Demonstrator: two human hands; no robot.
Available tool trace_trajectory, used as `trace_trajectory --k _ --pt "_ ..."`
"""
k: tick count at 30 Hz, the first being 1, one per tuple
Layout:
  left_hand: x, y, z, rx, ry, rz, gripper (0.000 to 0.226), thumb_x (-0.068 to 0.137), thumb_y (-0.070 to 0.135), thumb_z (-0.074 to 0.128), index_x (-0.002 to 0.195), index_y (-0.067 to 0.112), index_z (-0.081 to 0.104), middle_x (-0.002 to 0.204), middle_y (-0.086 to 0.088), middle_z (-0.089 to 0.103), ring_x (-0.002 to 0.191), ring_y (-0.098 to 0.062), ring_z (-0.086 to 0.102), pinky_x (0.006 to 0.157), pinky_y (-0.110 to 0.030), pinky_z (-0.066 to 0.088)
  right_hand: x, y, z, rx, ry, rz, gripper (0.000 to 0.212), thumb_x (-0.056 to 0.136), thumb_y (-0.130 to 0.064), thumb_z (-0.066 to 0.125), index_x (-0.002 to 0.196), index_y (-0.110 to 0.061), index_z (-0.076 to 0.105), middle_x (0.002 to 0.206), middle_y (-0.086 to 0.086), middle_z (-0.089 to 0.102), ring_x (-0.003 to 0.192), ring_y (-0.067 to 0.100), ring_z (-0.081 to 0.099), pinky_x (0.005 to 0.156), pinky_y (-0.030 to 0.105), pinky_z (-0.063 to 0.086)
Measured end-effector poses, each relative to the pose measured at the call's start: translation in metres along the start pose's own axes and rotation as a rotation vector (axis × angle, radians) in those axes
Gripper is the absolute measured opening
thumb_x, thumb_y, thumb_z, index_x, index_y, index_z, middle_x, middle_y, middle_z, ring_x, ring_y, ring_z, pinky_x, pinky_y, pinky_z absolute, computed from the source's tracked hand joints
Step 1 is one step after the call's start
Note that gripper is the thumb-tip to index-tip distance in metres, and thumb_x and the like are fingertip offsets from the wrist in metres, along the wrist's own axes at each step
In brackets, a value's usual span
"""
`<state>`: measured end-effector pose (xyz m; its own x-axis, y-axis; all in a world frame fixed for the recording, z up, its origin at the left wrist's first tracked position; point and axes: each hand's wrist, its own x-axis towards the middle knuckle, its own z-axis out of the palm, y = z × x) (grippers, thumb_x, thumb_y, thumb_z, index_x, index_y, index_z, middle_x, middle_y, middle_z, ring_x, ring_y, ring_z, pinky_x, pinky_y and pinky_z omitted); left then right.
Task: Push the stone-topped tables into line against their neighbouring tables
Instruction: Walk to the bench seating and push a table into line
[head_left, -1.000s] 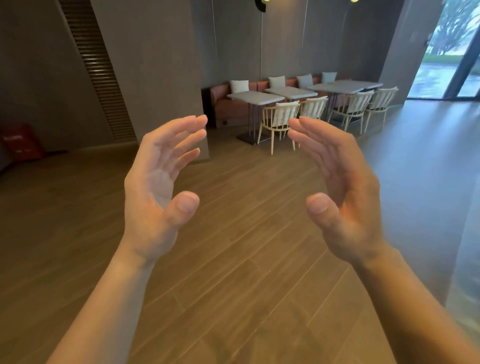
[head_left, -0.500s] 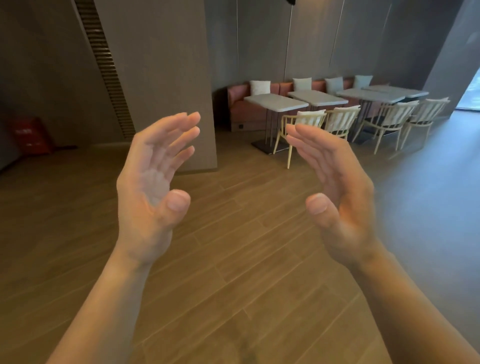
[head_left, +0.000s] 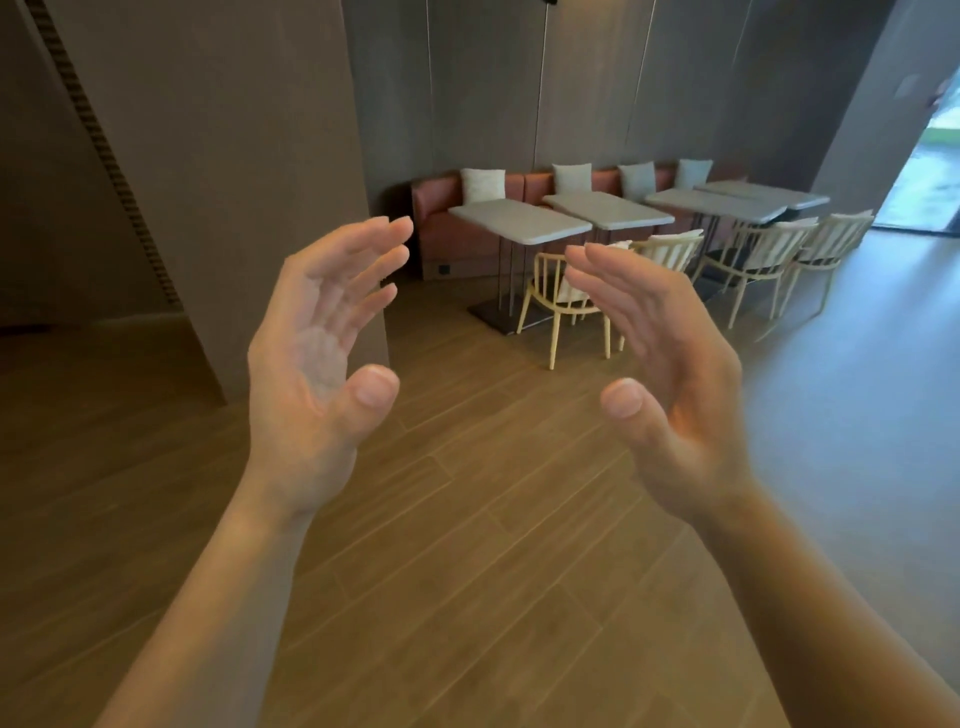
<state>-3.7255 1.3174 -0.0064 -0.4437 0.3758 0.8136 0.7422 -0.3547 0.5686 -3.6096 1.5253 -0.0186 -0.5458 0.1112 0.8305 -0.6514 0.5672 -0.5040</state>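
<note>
Hovering empty, left hand (head_left: 317, 358) and right hand (head_left: 670, 374) spread apart, palms facing; stone-topped tables (head_left: 519, 221) stand far off by the bench (head_left: 441, 228); likely heavy, rigid; push at top edges

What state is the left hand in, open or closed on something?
Open and empty. The left hand is raised palm inward, fingers spread, thumb apart, with only floor behind it. The stone-topped tables stand far off, untouched.

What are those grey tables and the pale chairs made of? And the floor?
Table tops: probably stone, matt pale grey slabs on thin dark metal legs. Chairs: seemingly cream-painted wood, with spindle backs. Floor: wood-look planks with visible grain, maybe laminate.
</note>
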Motion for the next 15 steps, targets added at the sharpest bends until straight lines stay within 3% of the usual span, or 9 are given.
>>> trace_trajectory --k 15 --pt "0.244 -0.338 0.049 0.048 -0.011 -0.025 0.085 0.085 0.082 0.060 0.144 0.022 0.045 0.149 -0.003 0.056 0.144 -0.029 0.055 0.117 -0.046 0.046 0.211 0.380 -0.037 0.011 0.008 -0.026 0.081 0.100 -0.069 0.055 0.151 -0.007 0.044 0.153 0.014 0.056 0.144 0.029 0.055 0.117 0.053 0.047"
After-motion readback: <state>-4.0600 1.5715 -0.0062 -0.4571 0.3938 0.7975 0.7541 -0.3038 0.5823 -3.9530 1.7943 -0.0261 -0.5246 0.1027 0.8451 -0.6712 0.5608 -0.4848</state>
